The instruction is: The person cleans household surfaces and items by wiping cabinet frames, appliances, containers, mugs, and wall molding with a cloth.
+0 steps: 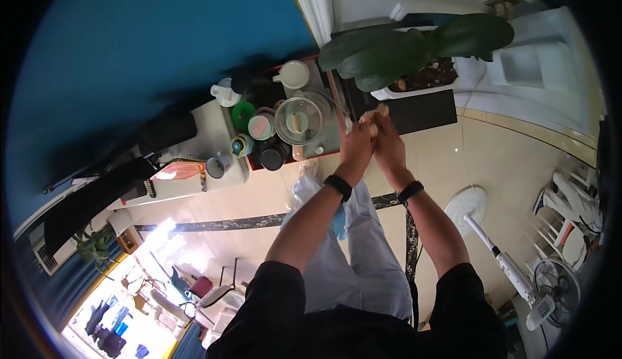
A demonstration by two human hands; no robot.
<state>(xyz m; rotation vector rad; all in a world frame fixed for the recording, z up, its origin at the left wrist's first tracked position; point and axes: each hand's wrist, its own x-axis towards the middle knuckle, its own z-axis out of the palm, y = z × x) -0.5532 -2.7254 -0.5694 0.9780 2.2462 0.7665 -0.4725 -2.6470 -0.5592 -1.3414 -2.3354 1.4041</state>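
Both my hands meet just below the potted plant, at the edge of a dark board (pixel 424 111). My left hand (pixel 358 145) has its fingers curled round a pale, crumpled-looking item (pixel 372 118). Against it, my right hand (pixel 389 144) is closed on the same item, its fingers pressed together. What the item is cannot be made out. To the left of my hands a red-edged tray (pixel 332 144) holds a glass pot (pixel 298 120), a white mug (pixel 294 74) and several jars.
A plant (pixel 414 51) with broad leaves stands in a white planter (pixel 424 91) above my hands. A white cabinet (pixel 223 126) is on the left, with a blue-grey cup (pixel 219 164) on it. A standing fan (pixel 556 284) is at the lower right.
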